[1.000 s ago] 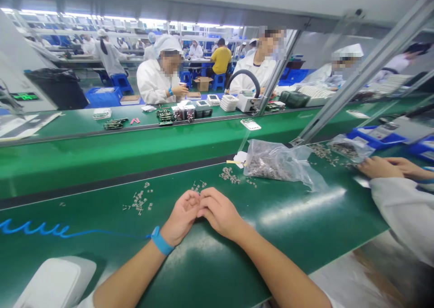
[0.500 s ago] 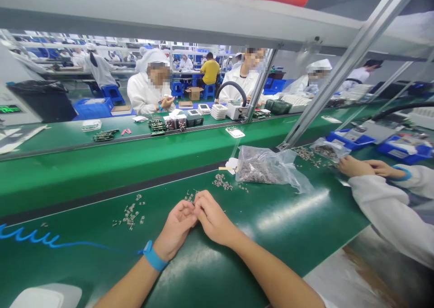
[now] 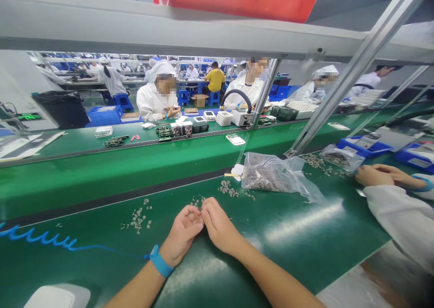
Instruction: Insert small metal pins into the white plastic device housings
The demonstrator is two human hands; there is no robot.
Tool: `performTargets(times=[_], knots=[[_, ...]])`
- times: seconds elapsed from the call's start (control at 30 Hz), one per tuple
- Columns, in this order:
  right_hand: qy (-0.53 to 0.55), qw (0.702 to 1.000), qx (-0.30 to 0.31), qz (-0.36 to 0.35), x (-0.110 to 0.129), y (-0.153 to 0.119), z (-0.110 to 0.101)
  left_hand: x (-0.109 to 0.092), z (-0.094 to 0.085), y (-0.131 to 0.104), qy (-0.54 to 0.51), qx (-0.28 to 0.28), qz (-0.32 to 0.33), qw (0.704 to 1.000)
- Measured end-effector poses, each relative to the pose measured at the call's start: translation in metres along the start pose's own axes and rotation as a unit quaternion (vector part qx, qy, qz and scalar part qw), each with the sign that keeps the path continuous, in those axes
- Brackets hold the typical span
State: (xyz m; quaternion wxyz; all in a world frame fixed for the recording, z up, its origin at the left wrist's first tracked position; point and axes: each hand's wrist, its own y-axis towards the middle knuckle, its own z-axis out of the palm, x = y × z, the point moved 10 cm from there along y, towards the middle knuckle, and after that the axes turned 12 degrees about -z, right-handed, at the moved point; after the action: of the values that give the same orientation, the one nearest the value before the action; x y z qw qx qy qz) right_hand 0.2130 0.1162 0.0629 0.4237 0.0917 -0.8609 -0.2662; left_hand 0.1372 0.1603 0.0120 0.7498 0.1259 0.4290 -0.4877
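My left hand (image 3: 185, 235) and my right hand (image 3: 219, 224) meet fingertip to fingertip over the green bench top (image 3: 203, 276). Both are closed with curled, pinching fingers; whatever they hold is too small or too hidden to name. Just behind the fingertips lie a few small metal parts (image 3: 196, 203), partly covered by my hands. One loose group of the same metal parts (image 3: 138, 218) is to the left, and another small heap (image 3: 228, 189) lies beyond my right hand. A blue wrist strap (image 3: 161, 262) circles my left wrist, its coiled cord (image 3: 50, 239) running left.
A clear plastic bag (image 3: 267, 175) full of small parts lies at the back right. A co-worker's hands (image 3: 381, 176) work at the far right near blue trays (image 3: 362, 146). A white object (image 3: 57, 296) sits front left. A metal post (image 3: 325, 105) and overhead shelf (image 3: 169, 32) frame the bench.
The whole view has shifted, so the scene sits lower and further right, and more of the red bin overhead shows. My hands stay together with fingertips meeting.
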Motion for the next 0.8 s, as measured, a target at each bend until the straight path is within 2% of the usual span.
performTargets(times=[0.5, 0.67, 0.8], knots=[[-0.038, 0.999, 0.013, 0.017, 0.000, 0.000, -0.002, -0.005, -0.002, -0.003, 0.018, -0.024, 0.021, 0.999], [-0.014, 1.000, 0.023, 0.009, 0.003, 0.000, 0.001, -0.008, -0.005, -0.005, 0.016, -0.051, 0.052, 0.997], [0.011, 1.000, 0.025, 0.003, 0.008, -0.001, 0.001, -0.007, -0.011, -0.004, -0.020, -0.074, 0.044, 0.996]])
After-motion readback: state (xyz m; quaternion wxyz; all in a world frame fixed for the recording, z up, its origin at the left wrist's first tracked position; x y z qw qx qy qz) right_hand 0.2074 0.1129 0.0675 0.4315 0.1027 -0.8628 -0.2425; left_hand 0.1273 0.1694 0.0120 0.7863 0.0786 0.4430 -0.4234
